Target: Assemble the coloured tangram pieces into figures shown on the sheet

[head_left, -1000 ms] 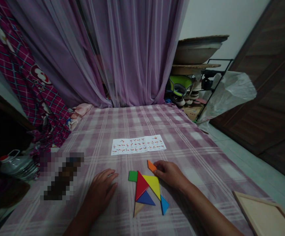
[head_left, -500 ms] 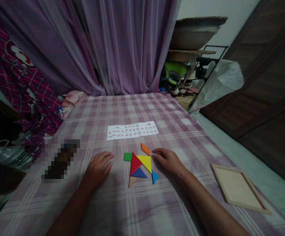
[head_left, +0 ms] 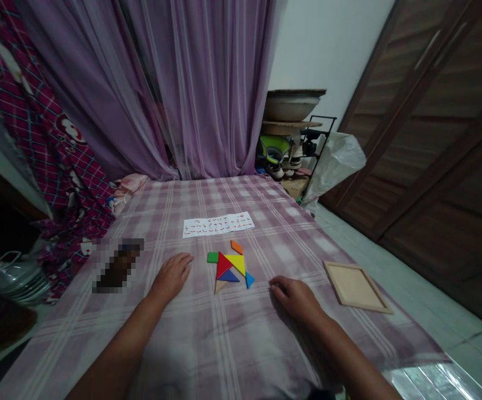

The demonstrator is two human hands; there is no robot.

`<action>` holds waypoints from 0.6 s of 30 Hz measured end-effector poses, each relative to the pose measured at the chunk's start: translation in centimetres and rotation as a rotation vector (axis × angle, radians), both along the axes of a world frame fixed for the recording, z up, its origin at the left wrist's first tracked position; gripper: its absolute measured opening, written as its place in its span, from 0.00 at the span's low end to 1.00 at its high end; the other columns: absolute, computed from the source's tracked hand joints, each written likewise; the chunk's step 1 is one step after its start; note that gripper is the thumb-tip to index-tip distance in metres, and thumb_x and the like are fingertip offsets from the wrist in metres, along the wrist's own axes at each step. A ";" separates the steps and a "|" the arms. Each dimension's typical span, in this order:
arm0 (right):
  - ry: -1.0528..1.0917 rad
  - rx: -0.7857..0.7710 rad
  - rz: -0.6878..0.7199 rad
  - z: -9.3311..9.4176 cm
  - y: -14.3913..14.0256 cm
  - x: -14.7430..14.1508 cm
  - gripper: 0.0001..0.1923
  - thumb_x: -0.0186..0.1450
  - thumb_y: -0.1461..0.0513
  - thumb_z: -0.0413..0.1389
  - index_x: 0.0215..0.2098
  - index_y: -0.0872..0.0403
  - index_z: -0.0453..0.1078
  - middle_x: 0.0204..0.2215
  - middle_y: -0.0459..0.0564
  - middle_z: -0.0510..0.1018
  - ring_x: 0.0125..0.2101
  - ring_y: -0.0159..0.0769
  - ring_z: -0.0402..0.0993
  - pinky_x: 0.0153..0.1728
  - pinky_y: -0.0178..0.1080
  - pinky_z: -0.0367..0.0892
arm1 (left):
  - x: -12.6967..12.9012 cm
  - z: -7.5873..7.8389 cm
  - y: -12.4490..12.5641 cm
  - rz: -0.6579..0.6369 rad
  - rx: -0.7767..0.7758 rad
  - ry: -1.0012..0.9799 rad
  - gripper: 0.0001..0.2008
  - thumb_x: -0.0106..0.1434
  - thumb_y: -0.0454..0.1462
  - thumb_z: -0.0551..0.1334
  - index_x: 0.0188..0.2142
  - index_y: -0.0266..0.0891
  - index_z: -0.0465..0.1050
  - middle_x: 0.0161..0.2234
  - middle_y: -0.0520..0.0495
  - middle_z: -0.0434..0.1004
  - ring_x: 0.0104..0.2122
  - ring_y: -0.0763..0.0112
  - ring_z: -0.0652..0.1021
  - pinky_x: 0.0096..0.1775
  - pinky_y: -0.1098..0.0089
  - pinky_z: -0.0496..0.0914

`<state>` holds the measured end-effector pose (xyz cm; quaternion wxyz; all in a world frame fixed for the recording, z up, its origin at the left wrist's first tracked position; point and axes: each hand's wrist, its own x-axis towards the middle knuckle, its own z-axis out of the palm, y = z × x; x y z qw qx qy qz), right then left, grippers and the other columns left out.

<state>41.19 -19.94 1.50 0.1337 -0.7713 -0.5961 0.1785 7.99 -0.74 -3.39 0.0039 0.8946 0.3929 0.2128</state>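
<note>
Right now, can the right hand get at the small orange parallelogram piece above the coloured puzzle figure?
Probably yes. The right hand rests empty on the checked cloth, and the small orange parallelogram piece lies uncovered, apart from the figure. Only bare cloth lies beside the figure along the way, though reaching straight across could brush the blue triangle.

Seven coloured tangram pieces (head_left: 229, 264), one printed pattern sheet (head_left: 218, 224), one wooden tray (head_left: 356, 286) and two hands (head_left: 170, 276).

My left hand (head_left: 171, 276) and right hand (head_left: 297, 298) are bare, with no gloves, rings or watch showing. Both forearms are uncovered right down to the near edge; no sleeve reaches into view.
</note>
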 end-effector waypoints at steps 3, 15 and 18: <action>-0.029 0.081 -0.010 -0.7 -1.6 0.0 0.17 0.67 0.58 0.47 0.43 0.51 0.77 0.40 0.52 0.83 0.42 0.43 0.79 0.40 0.38 0.65 | -0.5 -0.4 -1.1 0.023 0.011 0.013 0.20 0.69 0.40 0.50 0.55 0.40 0.71 0.56 0.40 0.74 0.57 0.58 0.72 0.58 0.53 0.66; -0.083 0.324 -0.018 -2.2 -3.4 -0.7 0.17 0.67 0.58 0.46 0.39 0.52 0.76 0.37 0.51 0.82 0.39 0.41 0.78 0.38 0.37 0.64 | -3.6 -0.6 -6.9 0.162 0.006 0.057 0.22 0.69 0.44 0.51 0.57 0.40 0.71 0.59 0.40 0.72 0.60 0.57 0.70 0.60 0.54 0.63; -0.080 0.339 -0.005 -2.1 -3.5 -0.6 0.16 0.67 0.58 0.46 0.38 0.52 0.76 0.37 0.51 0.82 0.38 0.42 0.78 0.38 0.37 0.64 | -4.3 -0.8 -7.8 0.176 0.005 0.062 0.22 0.69 0.44 0.51 0.57 0.41 0.71 0.59 0.40 0.71 0.60 0.58 0.70 0.60 0.54 0.63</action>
